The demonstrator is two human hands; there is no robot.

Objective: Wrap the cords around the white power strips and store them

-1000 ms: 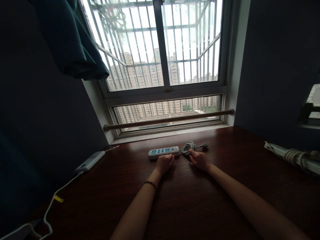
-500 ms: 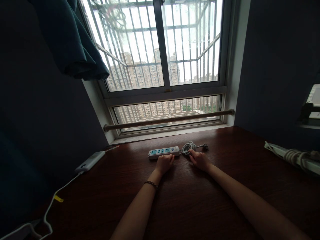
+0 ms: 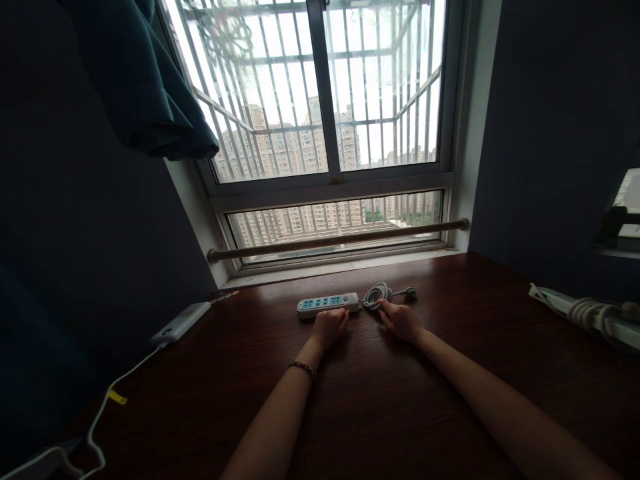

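Observation:
A white power strip [image 3: 305, 311] with blue-green socket faces lies across the dark red-brown tabletop, a round button near its right end. Its grey cable [image 3: 377, 291] is bundled in a loose coil just to the right, with the dark plug [image 3: 411, 293] beyond. My left hand [image 3: 330, 327] is closed with fingers curled under, resting at the near edge of the strip and covering part of its front. Beside the coil lies my right hand [image 3: 399, 322], fingers loosely bent with thumb and forefinger apart; the forefinger's tip overlaps the near side of the cable.
A white box-like device [image 3: 181, 323] with a white cord [image 3: 107, 395] lies at the left. On the right is a pale bar [image 3: 565, 303] wrapped with cord. A barred window and a horizontal rail [image 3: 345, 238] stand behind the table; a blue curtain [image 3: 135, 87] hangs upper left.

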